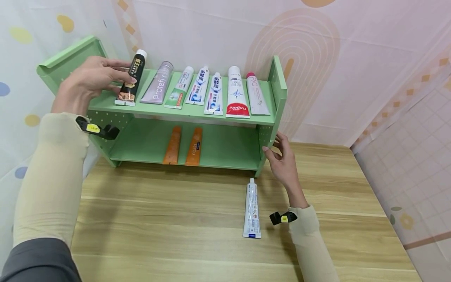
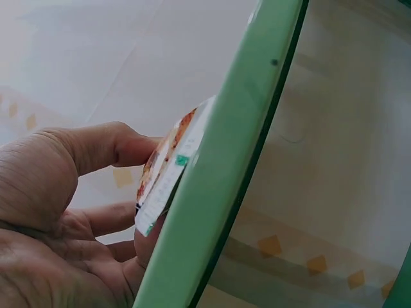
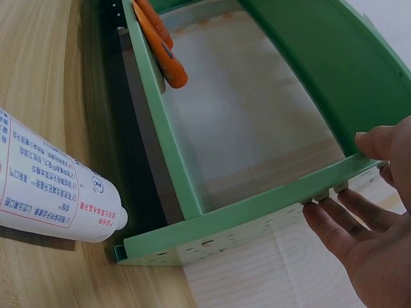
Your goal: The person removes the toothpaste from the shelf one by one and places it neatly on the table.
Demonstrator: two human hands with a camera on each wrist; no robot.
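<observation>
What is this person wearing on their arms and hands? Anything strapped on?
Both hands, the left hand and the right hand, are bare, without gloves. Each forearm is covered by a snug cream sleeve reaching the wrist. A small black wrist clip with a yellow label sits at each wrist. A dark grey upper sleeve shows on the left arm.

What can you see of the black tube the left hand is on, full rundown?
The black tube is a glossy, plastic-looking toothpaste tube with a white cap at the far end, gold lettering along its body, a copper-orange picture lower down and a pale flat crimp toward the viewer. It lies leftmost in the top-shelf row of the green shelf, cap toward the wall, resting on the shelf surface. The left hand grips its middle with fingers and thumb. In the left wrist view only its printed crimp end shows between the fingers.
</observation>
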